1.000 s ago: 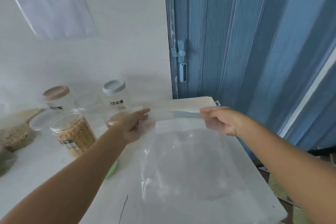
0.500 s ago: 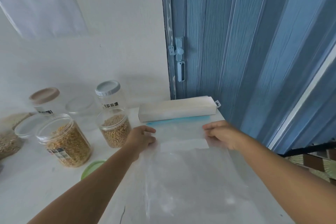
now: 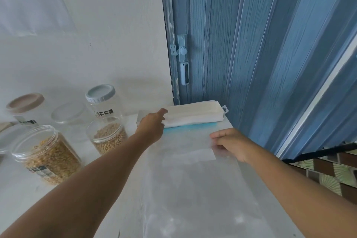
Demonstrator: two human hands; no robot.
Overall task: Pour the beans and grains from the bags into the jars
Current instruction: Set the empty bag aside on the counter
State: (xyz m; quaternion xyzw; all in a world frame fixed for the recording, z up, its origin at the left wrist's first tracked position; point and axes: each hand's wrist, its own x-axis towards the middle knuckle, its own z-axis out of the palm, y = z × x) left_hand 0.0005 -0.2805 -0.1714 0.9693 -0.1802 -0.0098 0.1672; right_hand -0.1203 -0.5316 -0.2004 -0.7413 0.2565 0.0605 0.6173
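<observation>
An empty clear zip bag [image 3: 193, 179] with a blue strip along its top lies flat on the white table [image 3: 23, 195]. My right hand [image 3: 231, 145] holds the bag's right edge near the top. My left hand [image 3: 152, 123] reaches past the bag's top left corner, and its fingers touch the left end of a long white packet [image 3: 195, 115] at the back. To the left stand an open jar of yellow grains [image 3: 46, 156] and an open jar of pale beans [image 3: 110, 137]. Behind them are a grey-lidded jar [image 3: 101, 100], a beige-lidded jar [image 3: 25, 106] and a clear jar [image 3: 67, 116].
A blue folding door [image 3: 251, 44] with a latch [image 3: 182, 60] stands right behind the packet. The table's right edge runs just beyond my right hand, with patterned floor [image 3: 328, 172] below. A white wall backs the jars. A loose clear lid [image 3: 7, 137] lies at the far left.
The bag was held up by both hands and now lies flat on the table. My left hand has let go of it and moved forward to the white packet.
</observation>
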